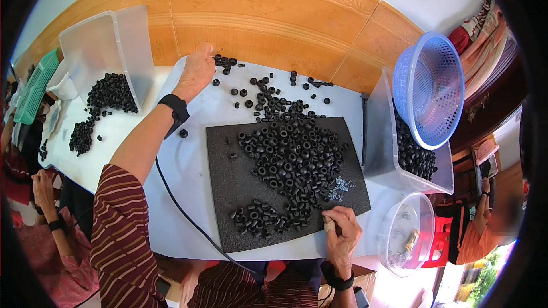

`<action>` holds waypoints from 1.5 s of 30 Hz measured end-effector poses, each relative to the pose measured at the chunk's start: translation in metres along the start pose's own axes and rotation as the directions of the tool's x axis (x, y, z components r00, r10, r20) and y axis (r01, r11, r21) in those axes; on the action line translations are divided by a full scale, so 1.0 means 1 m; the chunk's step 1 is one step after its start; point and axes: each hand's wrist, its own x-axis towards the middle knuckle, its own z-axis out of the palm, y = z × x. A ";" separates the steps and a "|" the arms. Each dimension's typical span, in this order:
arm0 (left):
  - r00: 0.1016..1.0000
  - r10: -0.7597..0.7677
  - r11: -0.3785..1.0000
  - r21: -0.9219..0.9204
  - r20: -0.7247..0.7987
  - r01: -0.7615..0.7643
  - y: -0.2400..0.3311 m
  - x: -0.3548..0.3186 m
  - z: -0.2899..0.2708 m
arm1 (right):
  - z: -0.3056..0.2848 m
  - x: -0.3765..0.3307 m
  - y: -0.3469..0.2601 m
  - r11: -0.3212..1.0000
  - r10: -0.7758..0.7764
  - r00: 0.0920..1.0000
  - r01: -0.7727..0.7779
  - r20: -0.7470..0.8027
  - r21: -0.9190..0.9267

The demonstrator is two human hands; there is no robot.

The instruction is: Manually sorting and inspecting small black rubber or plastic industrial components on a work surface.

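left hand [197, 71] stretched far, cupped over stray small black rubber rings [225, 61], gathering | right hand [341, 229] pinching a pale small piece [329, 225] beside ring pile [291, 159] on dark foam mat [228, 217]

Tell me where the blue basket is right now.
In the head view, the blue basket sits far right, tilted on the rim of the clear bin of black rings, above the round clear bowl.

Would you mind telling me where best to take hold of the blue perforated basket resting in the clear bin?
Probably by the upper rim of the blue basket, coming from above. It leans tilted in the clear bin, rim exposed, with its lower edge down among black rings.
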 end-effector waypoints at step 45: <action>0.790 0.198 0.935 0.130 0.580 -0.330 0.100 -0.034 0.079 | -0.003 0.002 0.007 0.997 -0.055 0.998 0.055 -0.001 0.060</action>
